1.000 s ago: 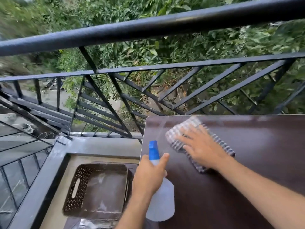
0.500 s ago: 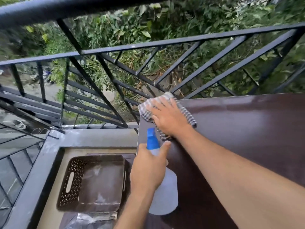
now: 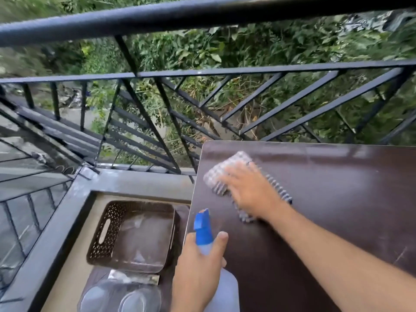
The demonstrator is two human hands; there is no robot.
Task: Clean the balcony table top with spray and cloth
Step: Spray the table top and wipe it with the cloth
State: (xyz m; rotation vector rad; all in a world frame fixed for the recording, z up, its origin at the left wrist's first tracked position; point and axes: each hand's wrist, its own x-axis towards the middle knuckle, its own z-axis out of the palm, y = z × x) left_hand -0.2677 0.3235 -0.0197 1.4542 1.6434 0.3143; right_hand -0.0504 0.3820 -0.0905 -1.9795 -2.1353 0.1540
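Observation:
A dark brown glossy table top (image 3: 337, 199) fills the right half of the view, next to the railing. My right hand (image 3: 249, 192) lies flat on a checked grey-and-white cloth (image 3: 229, 167) near the table's far left corner; both are motion-blurred. My left hand (image 3: 198, 269) grips a translucent spray bottle (image 3: 225, 289) with a blue nozzle (image 3: 202, 226), held upright over the table's left edge, nearer to me than the cloth.
A black metal railing (image 3: 202, 16) runs along the far side and left, with greenery beyond. On the floor left of the table sit a brown perforated plastic basket (image 3: 132, 235) and clear plastic containers (image 3: 119, 296). A grey ledge (image 3: 56, 239) borders the floor.
My right hand has slid the cloth back from the table's far left corner toward me and to the right. The left hand and bottle have held steady.

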